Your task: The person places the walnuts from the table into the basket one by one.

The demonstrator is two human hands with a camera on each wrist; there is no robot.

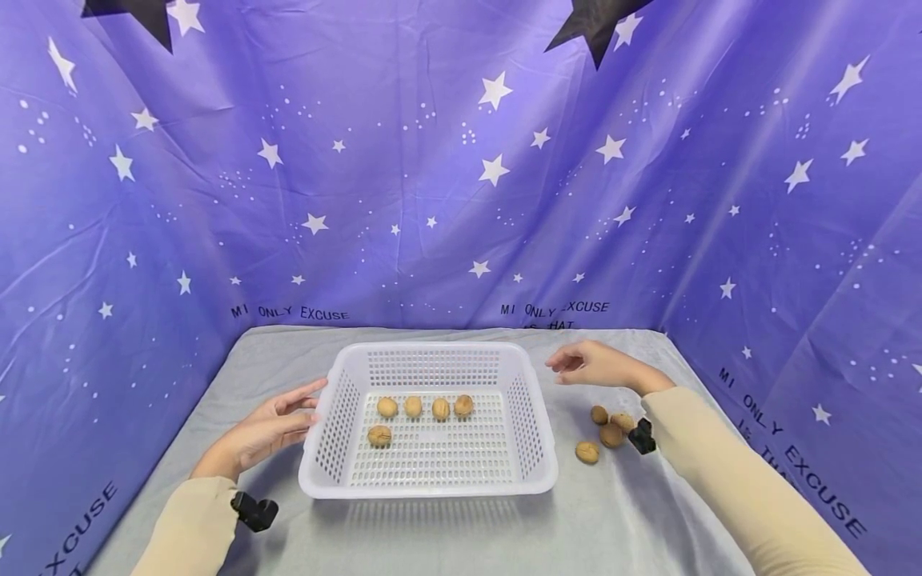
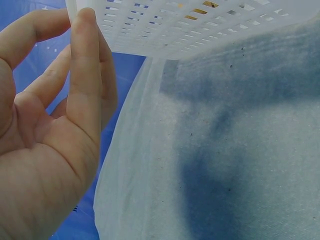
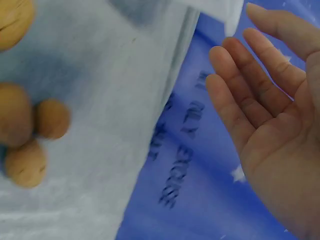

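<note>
A white plastic basket [image 1: 432, 491] with perforated walls stands on the table. Inside it are several walnuts: a row toward the back and one walnut [image 1: 379, 436] nearer the front left. My left hand [image 1: 266, 428] is at the basket's left side; in the left wrist view its fingertips [image 2: 86, 17] touch the rim, the fingers fairly straight. To the right of the basket, my right hand [image 1: 598, 364] hovers over the table with relaxed fingers, holding nothing. Several more walnuts [image 1: 587, 453] lie in a loose group below my right forearm, apart from the hand.
Grey cloth [image 1: 432, 540] covers the table. Purple curtains [image 1: 403, 184] with white stars enclose its back and both sides. A small black device [image 1: 254, 511] is worn on the left wrist and another black device [image 1: 642, 436] on the right.
</note>
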